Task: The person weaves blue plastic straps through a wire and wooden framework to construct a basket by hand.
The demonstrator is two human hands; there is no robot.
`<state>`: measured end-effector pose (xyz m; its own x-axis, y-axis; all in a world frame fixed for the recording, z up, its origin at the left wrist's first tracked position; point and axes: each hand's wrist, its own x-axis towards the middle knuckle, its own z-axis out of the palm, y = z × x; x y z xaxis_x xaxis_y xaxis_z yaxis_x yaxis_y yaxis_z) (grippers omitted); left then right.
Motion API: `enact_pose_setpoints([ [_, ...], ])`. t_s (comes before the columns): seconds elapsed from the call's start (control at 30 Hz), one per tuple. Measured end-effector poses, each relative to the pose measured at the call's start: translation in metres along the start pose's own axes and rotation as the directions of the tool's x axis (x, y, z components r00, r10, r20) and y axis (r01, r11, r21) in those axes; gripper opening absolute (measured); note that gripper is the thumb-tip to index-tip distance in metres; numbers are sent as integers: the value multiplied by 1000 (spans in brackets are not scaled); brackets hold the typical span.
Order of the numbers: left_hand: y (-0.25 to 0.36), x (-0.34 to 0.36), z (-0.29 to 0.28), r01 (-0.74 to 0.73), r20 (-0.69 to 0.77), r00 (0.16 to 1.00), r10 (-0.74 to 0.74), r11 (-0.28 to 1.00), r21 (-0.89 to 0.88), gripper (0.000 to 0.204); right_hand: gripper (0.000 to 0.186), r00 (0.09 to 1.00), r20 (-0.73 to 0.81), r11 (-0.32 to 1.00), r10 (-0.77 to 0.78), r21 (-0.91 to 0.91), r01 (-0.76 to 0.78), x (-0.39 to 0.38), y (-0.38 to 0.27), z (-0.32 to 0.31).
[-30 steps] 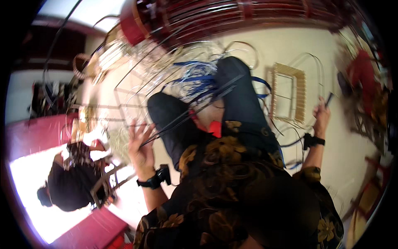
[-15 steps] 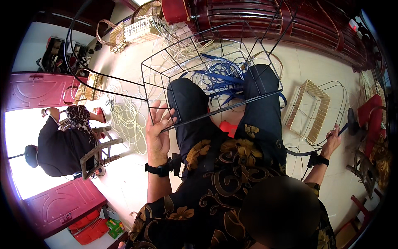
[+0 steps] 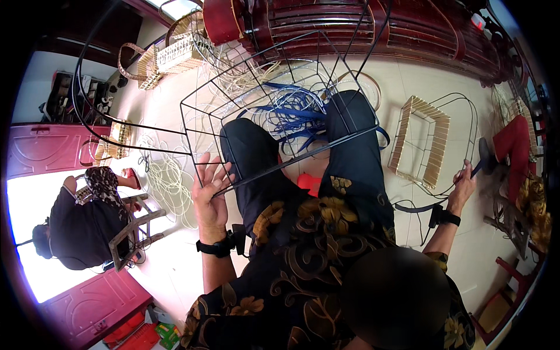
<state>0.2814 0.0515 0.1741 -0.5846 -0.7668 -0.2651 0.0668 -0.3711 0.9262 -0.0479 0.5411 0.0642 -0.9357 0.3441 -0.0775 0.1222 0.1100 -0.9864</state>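
Note:
A black wire basket frame (image 3: 280, 167) with a long looped handle (image 3: 134, 123) rests across my knees. At its near left corner my left hand (image 3: 210, 189) grips the wire between thumb and fingers, palm turned up. My right hand (image 3: 464, 185) is stretched out to the right, its fingers closed on a dark blue strip (image 3: 417, 207). One end of the strip pokes out past the fingers, and another length hangs back towards my thigh. Behind the frame, between my knees, lies a tangle of blue strips (image 3: 297, 111).
A partly wrapped basket frame (image 3: 421, 143) stands on the floor at right. Pale cord coils (image 3: 169, 175) lie at left, near a seated person (image 3: 87, 221) on a wooden stool. Woven baskets (image 3: 175, 55) stand by the dark red bench (image 3: 350, 26). A red object (image 3: 309, 184) sits between my legs.
The whole view has shifted, so most things appear a little further left. Both hands keep their grip, and the frame stays on my knees. The seated person's arm has lowered.

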Motion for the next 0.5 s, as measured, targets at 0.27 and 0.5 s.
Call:
enact_pose_setpoints([
  [0.27, 2, -6, -3, -37, 29, 999, 37, 999, 1, 74, 28, 999, 48, 1000, -8, 31, 7, -6, -13, 11],
  [0.5, -1, -8, -8, -34, 18, 999, 34, 999, -15, 71, 28, 997, 74, 1000, -3, 27, 1, -11, -16, 16],
])
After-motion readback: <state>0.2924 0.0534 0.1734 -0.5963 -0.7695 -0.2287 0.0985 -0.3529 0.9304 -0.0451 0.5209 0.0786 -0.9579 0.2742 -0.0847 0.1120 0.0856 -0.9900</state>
